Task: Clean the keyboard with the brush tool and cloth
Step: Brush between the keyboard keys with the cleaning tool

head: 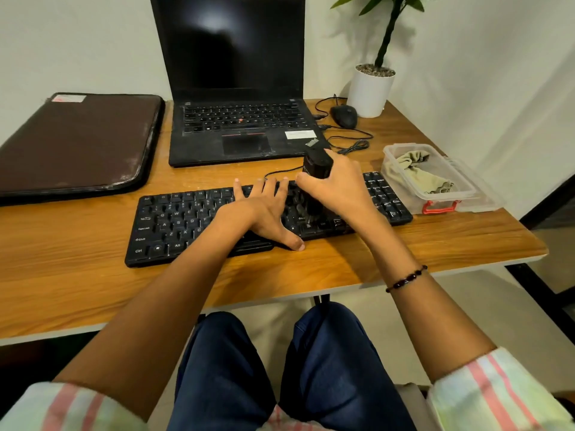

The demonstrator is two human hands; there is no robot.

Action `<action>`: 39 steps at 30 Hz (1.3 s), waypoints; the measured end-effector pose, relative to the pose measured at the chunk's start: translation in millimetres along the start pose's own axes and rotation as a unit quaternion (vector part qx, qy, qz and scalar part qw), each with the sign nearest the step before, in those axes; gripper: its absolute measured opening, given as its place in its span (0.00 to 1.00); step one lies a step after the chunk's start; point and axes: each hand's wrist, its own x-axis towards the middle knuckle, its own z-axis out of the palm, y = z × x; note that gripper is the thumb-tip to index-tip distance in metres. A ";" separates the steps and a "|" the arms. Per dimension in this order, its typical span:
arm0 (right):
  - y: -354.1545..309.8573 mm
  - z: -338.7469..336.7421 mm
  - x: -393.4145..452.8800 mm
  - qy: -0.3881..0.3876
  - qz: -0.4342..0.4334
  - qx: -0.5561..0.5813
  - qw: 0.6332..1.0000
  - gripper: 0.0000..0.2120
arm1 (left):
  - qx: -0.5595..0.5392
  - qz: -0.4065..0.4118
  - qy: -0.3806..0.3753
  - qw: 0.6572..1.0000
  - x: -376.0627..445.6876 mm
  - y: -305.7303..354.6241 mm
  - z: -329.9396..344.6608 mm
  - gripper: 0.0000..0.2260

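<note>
A black keyboard (174, 222) lies across the wooden desk in front of me. My left hand (264, 209) rests flat on its middle keys, fingers spread, thumb at the front edge. My right hand (336, 188) grips a black brush tool (317, 166) held upright, its dark bristles down on the keys right of centre; the bristles look blurred. A beige cloth (413, 169) lies crumpled in a clear plastic box (466, 200) at the right end of the keyboard.
An open black laptop (236, 126) stands behind the keyboard. A dark sleeve (77, 144) lies at the left. A black mouse (343, 116), its cable and a white plant pot (368, 91) sit at the back right. The desk edge (466, 269) runs close on the right.
</note>
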 end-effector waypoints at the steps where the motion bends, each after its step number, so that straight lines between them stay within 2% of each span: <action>1: -1.7 0.0 5.1 0.011 -0.017 -0.042 0.999 0.09 | 0.001 -0.003 0.000 1.000 -0.3 -0.9 0.2 0.60; 2: -2.5 -0.4 9.0 0.010 -0.033 -0.064 0.997 0.10 | 0.001 -0.004 0.001 1.000 0.2 -1.3 0.1 0.60; 6: -6.0 -1.6 6.2 -0.066 -0.027 0.002 0.997 0.10 | 0.002 -0.001 -0.004 1.000 1.9 -1.3 1.1 0.59; 10: 2.5 -7.9 8.3 -0.020 -0.009 -0.014 1.000 0.08 | -0.003 -0.004 0.000 1.000 0.5 -1.6 1.2 0.60; 13: 1.6 -6.5 3.2 -0.060 0.019 0.109 0.992 0.08 | -0.004 0.001 0.003 1.000 2.1 -2.0 2.0 0.60; 15: 2.3 -4.4 3.0 -0.068 0.013 0.069 0.995 0.09 | -0.005 -0.001 0.003 1.000 1.9 -2.4 2.2 0.60; 18: 3.5 -9.3 13.2 -0.005 -0.005 -0.063 0.998 0.08 | -0.008 -0.001 0.003 1.000 0.5 -2.0 2.0 0.60; 20: 3.1 -8.1 15.6 0.009 0.007 -0.018 1.000 0.08 | -0.009 0.000 0.005 1.000 0.9 -2.3 2.0 0.60; 24: 3.3 3.6 12.9 -0.030 0.040 0.042 0.998 0.09 | -0.008 0.001 0.004 1.000 1.0 -2.1 2.4 0.60; 27: 8.4 5.2 21.0 0.012 0.079 0.105 0.991 0.08 | -0.010 -0.002 0.007 1.000 0.7 -2.2 2.0 0.60; 29: 11.0 10.3 18.3 0.045 0.051 0.122 0.990 0.09 | -0.009 -0.002 0.009 1.000 1.0 -2.4 2.4 0.60; 32: 7.3 14.2 9.3 0.022 0.013 0.096 0.995 0.09 | -0.012 -0.001 0.005 1.000 0.2 -2.9 3.1 0.60; 35: -6.7 5.2 19.9 -0.078 0.040 -0.015 0.996 0.08 | -0.012 -0.001 0.005 1.000 0.8 -2.7 3.2 0.61; 36: -11.3 3.5 24.7 -0.089 0.041 -0.042 0.994 0.09 | -0.011 -0.002 0.005 1.000 0.6 -2.2 2.8 0.61; 39: -16.7 13.9 26.9 -0.054 0.000 -0.063 0.997 0.10 | -0.001 -0.008 0.004 1.000 -1.7 -1.1 1.9 0.61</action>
